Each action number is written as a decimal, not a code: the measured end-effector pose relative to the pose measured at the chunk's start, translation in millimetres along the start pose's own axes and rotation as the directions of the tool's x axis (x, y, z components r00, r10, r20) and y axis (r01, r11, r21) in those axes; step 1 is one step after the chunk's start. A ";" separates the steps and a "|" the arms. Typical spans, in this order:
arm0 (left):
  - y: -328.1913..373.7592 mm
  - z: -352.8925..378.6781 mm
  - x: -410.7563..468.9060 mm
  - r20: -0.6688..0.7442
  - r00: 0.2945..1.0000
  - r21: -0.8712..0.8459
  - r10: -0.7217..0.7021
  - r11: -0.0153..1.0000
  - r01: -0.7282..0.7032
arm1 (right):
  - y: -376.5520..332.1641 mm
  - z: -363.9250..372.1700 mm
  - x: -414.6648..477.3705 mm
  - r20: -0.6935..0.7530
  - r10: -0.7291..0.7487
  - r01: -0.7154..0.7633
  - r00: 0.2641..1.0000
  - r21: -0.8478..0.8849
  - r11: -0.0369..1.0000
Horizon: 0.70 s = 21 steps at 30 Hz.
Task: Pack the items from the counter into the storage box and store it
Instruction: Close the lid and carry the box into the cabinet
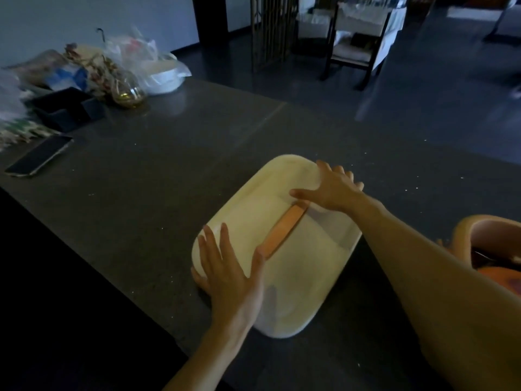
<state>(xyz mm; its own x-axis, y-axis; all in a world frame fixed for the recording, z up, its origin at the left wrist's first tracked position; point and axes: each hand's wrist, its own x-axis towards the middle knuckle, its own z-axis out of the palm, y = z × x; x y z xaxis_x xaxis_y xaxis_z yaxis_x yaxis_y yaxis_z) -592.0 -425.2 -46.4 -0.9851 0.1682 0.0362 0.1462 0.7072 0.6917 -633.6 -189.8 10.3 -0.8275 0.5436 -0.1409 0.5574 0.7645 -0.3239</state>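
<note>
**Task status.** The storage box [284, 280] stood on the desk [169, 179] with its cream lid [253, 221] already on top and the orange handle [283, 231] lying flat along the lid's centre. Packing therefore appeared largely complete, though the contents were hidden under the lid. A phone [39, 156], a black tray [67, 108], a glass jar [128, 90] and plastic bags [135, 52] lay at the far left end of the desk, well apart from the box. Whether these belonged to the load could not be determined. Judged remaining: seat the lid fully, lift the box and store it.

**Grip position.** The left grip [228, 272] rested flat on the near left end of the lid, fingers straight and spread, thumb beside the near end of the handle. The right grip [334, 190] lay on the far right end, fingers spread and reaching over the lid's edge, thumb touching the lid just beside the far end of the handle. Neither grip enclosed anything; both pressed with extended fingers. The handle lay between them, unheld.
</note>
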 end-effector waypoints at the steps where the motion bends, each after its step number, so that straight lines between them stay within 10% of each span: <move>1: 3.9 -3.1 4.3 -0.036 0.999 -0.032 0.041 0.999 -0.042 | -0.8 -7.5 -2.8 -0.019 -0.007 0.008 1.000 0.023 1.000; 21: 167.0 -45.1 7.2 0.018 0.758 -0.334 0.652 0.718 -0.610 | 130.0 -161.4 -164.0 -0.298 0.355 -0.341 0.886 0.102 0.935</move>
<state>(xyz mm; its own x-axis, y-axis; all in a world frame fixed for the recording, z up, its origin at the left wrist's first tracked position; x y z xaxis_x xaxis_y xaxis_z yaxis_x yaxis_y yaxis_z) -578.8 -336.9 101.9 -0.6496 0.6008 0.4658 0.6760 0.1762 0.7155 -414.4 -123.6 142.3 -0.5146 0.8566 0.0388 0.7960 0.4941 -0.3497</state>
